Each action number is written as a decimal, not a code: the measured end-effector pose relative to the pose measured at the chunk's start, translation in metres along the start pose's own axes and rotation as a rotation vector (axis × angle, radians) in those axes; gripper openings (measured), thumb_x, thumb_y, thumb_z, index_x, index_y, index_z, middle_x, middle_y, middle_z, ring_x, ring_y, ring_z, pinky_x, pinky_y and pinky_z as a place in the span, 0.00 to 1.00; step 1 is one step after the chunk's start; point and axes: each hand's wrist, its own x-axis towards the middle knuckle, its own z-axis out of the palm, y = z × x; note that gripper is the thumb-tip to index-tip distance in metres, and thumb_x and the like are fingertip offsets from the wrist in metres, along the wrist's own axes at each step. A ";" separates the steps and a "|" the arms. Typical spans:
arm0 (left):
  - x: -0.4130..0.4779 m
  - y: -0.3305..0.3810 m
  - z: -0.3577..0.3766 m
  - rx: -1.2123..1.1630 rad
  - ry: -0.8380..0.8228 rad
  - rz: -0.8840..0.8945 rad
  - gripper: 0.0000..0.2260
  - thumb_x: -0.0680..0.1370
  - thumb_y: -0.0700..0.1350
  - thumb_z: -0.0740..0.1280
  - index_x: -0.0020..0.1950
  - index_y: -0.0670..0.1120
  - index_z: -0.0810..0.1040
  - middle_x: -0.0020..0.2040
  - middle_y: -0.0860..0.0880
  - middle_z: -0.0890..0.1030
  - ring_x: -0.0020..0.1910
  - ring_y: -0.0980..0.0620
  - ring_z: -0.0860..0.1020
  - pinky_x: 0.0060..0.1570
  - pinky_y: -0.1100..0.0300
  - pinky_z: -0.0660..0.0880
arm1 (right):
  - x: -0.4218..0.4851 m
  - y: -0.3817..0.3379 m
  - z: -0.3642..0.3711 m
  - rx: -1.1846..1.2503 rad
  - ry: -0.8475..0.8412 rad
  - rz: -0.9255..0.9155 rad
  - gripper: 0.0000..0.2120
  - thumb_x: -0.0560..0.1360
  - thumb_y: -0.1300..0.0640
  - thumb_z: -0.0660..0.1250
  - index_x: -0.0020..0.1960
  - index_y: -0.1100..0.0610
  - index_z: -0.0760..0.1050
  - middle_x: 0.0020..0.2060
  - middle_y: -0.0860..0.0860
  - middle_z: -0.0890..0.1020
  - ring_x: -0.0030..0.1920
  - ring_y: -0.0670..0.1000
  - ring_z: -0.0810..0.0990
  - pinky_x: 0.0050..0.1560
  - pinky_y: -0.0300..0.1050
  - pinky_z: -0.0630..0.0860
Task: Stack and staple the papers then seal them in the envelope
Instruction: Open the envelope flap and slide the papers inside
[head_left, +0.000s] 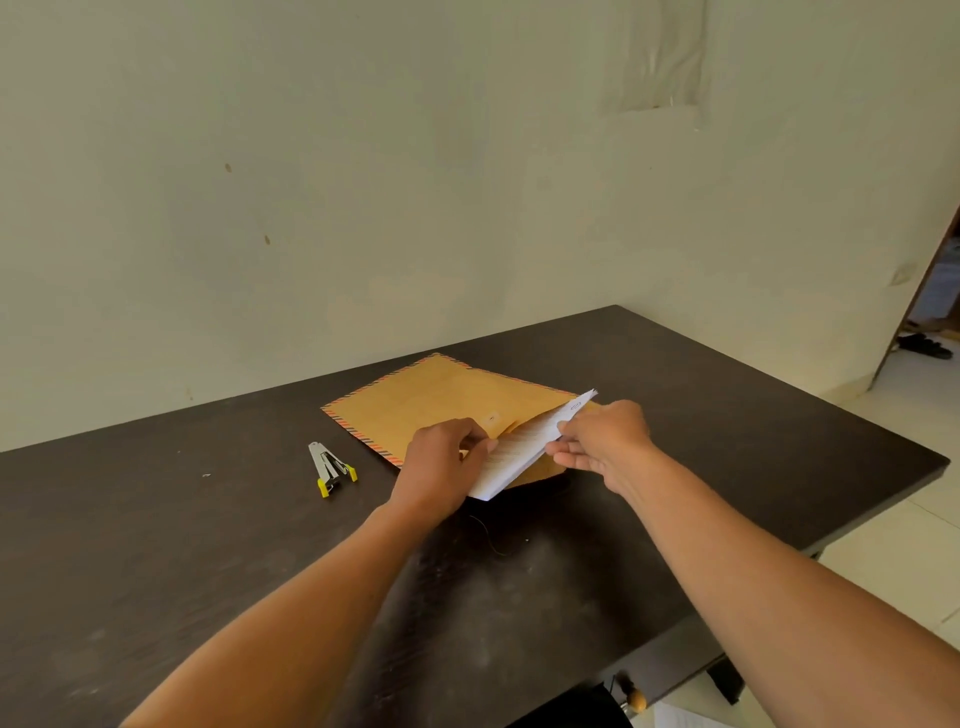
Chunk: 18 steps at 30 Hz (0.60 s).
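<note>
Fingers of left hand and right hand are pinching the paper stack, long axis running near-left to far-right, feeding into the manila envelope lying just far-left.

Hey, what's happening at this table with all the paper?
A person holds a stack of white papers with both hands, the left hand on the near side and the right hand on the far side, tilting it at the mouth of a brown envelope lying on the dark table. A stapler lies to the left, untouched.
</note>
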 end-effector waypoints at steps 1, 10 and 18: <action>0.000 -0.001 -0.001 -0.003 -0.001 0.000 0.08 0.80 0.50 0.68 0.51 0.48 0.84 0.46 0.54 0.84 0.47 0.57 0.80 0.48 0.63 0.75 | 0.001 0.000 0.002 0.000 0.008 0.002 0.12 0.77 0.70 0.70 0.60 0.70 0.75 0.42 0.63 0.85 0.35 0.53 0.88 0.31 0.43 0.82; -0.002 -0.002 -0.001 0.018 -0.027 0.032 0.08 0.80 0.49 0.68 0.51 0.47 0.84 0.47 0.53 0.85 0.46 0.55 0.80 0.49 0.60 0.78 | 0.009 0.012 0.018 -0.017 0.075 0.029 0.14 0.78 0.70 0.68 0.64 0.67 0.75 0.45 0.63 0.84 0.30 0.50 0.87 0.29 0.41 0.81; -0.003 -0.002 -0.006 0.041 -0.073 0.067 0.09 0.80 0.50 0.68 0.53 0.47 0.84 0.50 0.52 0.85 0.49 0.54 0.81 0.51 0.56 0.80 | 0.005 0.015 0.027 0.009 -0.211 0.093 0.10 0.82 0.71 0.58 0.59 0.65 0.76 0.50 0.60 0.83 0.44 0.53 0.85 0.39 0.46 0.84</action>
